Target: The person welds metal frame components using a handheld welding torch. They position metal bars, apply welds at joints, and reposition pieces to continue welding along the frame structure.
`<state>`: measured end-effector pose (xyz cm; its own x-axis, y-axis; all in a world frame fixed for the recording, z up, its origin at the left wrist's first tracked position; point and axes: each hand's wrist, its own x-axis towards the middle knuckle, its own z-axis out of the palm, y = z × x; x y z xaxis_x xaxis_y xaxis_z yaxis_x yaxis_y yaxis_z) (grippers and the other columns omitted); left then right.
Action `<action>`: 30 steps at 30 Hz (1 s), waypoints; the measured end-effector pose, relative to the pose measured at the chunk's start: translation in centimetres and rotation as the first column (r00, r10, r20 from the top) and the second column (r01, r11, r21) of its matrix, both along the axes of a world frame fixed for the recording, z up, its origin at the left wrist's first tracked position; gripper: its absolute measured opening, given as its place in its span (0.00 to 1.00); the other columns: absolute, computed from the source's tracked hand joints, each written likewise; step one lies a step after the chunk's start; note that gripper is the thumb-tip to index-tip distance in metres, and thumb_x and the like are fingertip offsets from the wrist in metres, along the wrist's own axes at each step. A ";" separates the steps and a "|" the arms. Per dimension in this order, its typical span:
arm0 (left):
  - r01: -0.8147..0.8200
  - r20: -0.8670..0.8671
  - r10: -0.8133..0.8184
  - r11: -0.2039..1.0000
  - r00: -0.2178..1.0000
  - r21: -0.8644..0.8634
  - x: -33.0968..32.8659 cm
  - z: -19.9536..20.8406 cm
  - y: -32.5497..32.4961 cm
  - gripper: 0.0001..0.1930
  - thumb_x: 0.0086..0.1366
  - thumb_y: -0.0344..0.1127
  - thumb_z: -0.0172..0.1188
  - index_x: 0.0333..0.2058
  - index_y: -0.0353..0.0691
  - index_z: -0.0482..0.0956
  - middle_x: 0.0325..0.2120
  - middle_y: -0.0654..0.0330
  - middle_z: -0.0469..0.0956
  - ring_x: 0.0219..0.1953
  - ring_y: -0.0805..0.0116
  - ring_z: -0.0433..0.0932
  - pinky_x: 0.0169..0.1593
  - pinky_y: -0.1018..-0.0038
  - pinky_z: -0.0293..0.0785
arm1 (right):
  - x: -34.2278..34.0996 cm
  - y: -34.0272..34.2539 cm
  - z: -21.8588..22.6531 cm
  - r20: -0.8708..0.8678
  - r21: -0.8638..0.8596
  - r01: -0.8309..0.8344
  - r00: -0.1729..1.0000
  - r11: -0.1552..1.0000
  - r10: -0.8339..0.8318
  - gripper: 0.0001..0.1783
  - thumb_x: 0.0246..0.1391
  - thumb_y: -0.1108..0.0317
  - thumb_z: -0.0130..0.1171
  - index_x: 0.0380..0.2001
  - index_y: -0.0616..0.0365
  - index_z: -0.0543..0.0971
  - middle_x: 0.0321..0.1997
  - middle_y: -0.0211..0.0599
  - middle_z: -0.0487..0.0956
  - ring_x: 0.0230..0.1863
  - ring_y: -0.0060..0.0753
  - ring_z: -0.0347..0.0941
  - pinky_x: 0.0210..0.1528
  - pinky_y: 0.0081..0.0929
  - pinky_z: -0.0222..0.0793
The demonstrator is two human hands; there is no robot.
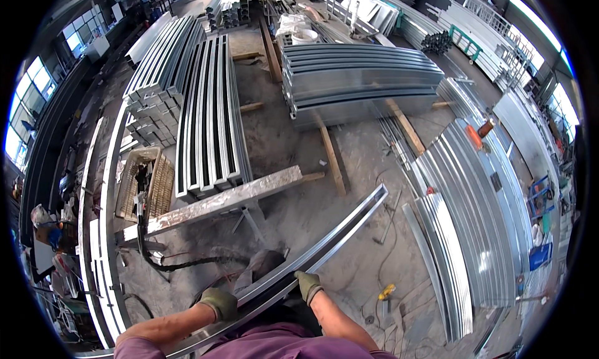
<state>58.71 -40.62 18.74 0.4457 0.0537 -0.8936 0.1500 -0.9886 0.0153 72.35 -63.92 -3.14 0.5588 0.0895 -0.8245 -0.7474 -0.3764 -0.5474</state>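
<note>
Currently, both hands are on one channel, set apart along its length. Left hand, green-gloved, is clamped on the far edge; right hand, also gloved, grips the near edge farther up. The fingers' undersides are hidden.

Channel: long, silvery, with a dark groove; runs obliquely from lower left, in front of the person's body, to a far end right of centre. A purple shirt shows at the lower edge.

Left of the channel: a black hose curves across the floor from a tan basket, dark gear lying inside. A scuffed pale beam crosses just beyond, near the end of a stack of grooved profiles.

Ahead: another metal stack lies over timber strips; a white bucket stands behind.

Right: ribbed sheets lie piled, an orange item near their far end, type unclear. A yellow tool is on the floor among thin cables, well apart from the right hand.
</note>
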 end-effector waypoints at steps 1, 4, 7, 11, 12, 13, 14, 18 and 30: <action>0.047 -0.014 -0.047 0.999 0.999 -0.007 3.1 -0.3 -0.5 0.25 0.65 0.59 0.59 0.47 0.48 0.92 0.46 0.51 0.90 0.51 0.49 0.89 0.54 0.55 0.84 | 1.9 -1.5 -4.3 0.005 0.004 0.046 0.999 0.999 -0.046 0.18 0.60 0.58 0.69 0.38 0.65 0.88 0.37 0.38 0.88 0.39 0.36 0.82 0.46 0.38 0.78; -0.090 0.031 0.090 0.996 0.995 0.011 7.9 -0.4 0.1 0.25 0.65 0.58 0.59 0.48 0.47 0.92 0.47 0.51 0.90 0.51 0.49 0.89 0.54 0.54 0.84 | 8.9 -2.2 -7.5 -0.084 0.055 0.161 0.984 0.985 -0.156 0.18 0.56 0.60 0.71 0.39 0.66 0.87 0.40 0.43 0.88 0.41 0.40 0.84 0.47 0.40 0.79; -0.136 0.045 0.137 0.991 0.990 -0.007 9.6 -5.9 4.3 0.24 0.64 0.57 0.60 0.51 0.51 0.90 0.47 0.48 0.89 0.52 0.46 0.88 0.57 0.53 0.82 | 17.6 -1.1 -7.2 -0.018 -0.035 0.075 0.997 0.997 -0.076 0.27 0.50 0.59 0.74 0.45 0.73 0.87 0.47 0.53 0.88 0.47 0.45 0.84 0.54 0.38 0.78; -0.057 0.060 0.064 0.992 0.996 -0.112 20.8 -13.1 7.6 0.24 0.64 0.56 0.59 0.51 0.50 0.90 0.48 0.48 0.89 0.51 0.46 0.88 0.58 0.55 0.82 | 29.7 -0.5 -7.8 -0.125 0.008 0.222 0.968 0.975 -0.219 0.13 0.50 0.65 0.72 0.32 0.67 0.87 0.34 0.41 0.86 0.31 0.40 0.82 0.39 0.40 0.79; 0.009 0.136 0.007 0.993 0.991 -0.116 24.2 -14.1 7.9 0.25 0.66 0.57 0.58 0.50 0.49 0.90 0.48 0.48 0.89 0.51 0.45 0.88 0.57 0.55 0.82 | 31.2 -1.0 -8.1 -0.067 0.119 0.326 0.945 0.938 -0.320 0.13 0.51 0.65 0.72 0.32 0.67 0.87 0.33 0.43 0.86 0.29 0.44 0.83 0.31 0.47 0.79; 0.072 0.212 -0.046 0.991 0.976 -0.117 27.9 -15.0 8.4 0.25 0.67 0.59 0.57 0.49 0.49 0.91 0.48 0.48 0.89 0.51 0.44 0.88 0.56 0.54 0.82 | 35.2 -1.1 -9.0 0.135 0.002 0.126 0.983 0.992 -0.125 0.13 0.52 0.66 0.72 0.33 0.67 0.86 0.33 0.44 0.86 0.27 0.46 0.82 0.28 0.49 0.78; 0.132 0.286 -0.095 0.985 0.953 -0.114 31.4 -15.9 8.7 0.26 0.68 0.60 0.56 0.48 0.48 0.91 0.48 0.47 0.89 0.50 0.44 0.88 0.56 0.54 0.82 | 39.5 -1.4 -9.9 0.297 -0.158 -0.059 0.949 0.986 0.104 0.13 0.52 0.66 0.72 0.34 0.68 0.86 0.33 0.45 0.86 0.26 0.47 0.82 0.24 0.52 0.78; -0.017 0.153 0.036 0.992 0.988 -0.123 45.9 -10.1 8.3 0.22 0.68 0.54 0.56 0.44 0.46 0.91 0.42 0.51 0.91 0.46 0.47 0.90 0.51 0.53 0.84 | 53.2 1.3 -2.7 -0.137 0.025 0.421 0.900 0.907 -0.414 0.19 0.56 0.63 0.71 0.39 0.73 0.83 0.36 0.50 0.86 0.31 0.50 0.86 0.30 0.48 0.85; 0.064 0.383 -0.037 0.996 0.923 -0.057 79.6 -10.9 5.5 0.21 0.62 0.56 0.62 0.38 0.45 0.92 0.36 0.50 0.90 0.41 0.48 0.90 0.46 0.54 0.84 | 79.2 1.7 -7.0 -0.288 0.149 0.550 0.819 0.822 -0.496 0.11 0.63 0.66 0.66 0.47 0.55 0.85 0.42 0.36 0.84 0.39 0.38 0.83 0.40 0.43 0.86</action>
<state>138.27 -35.08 7.79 0.7540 -0.0323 -0.6561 0.0692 -0.9893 0.1281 151.55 -62.20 -10.10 0.3723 0.0276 -0.9277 -0.9086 0.2146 -0.3583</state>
